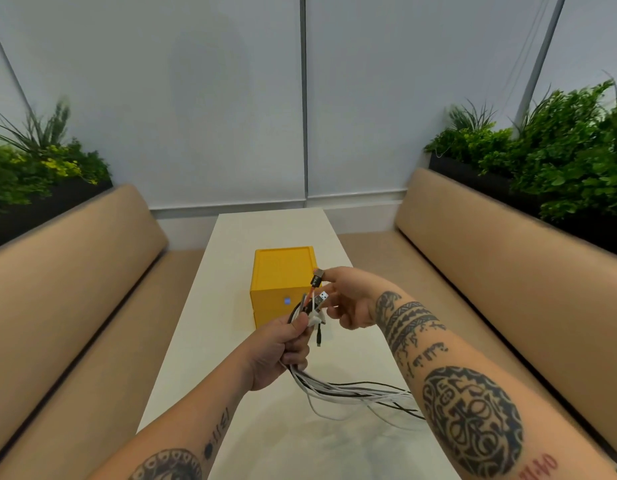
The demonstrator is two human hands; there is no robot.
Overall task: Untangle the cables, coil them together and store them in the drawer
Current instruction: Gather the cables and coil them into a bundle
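My left hand (283,351) is closed around a bundle of black and white cables (348,393), held above the white table (203,362). Their plug ends stick up past my thumb, and the loose lengths trail down and to the right under my right forearm. My right hand (348,299) pinches the black USB plug of an orange cable (315,281) between fingertips, just above the bundle. Behind both hands stands the yellow drawer box (279,278), its drawers closed, with a small blue light on the front.
The narrow white table runs away from me between two tan benches (75,289) (490,265). Planters with green plants (549,157) stand behind each bench. A pale wall with blinds closes the far end.
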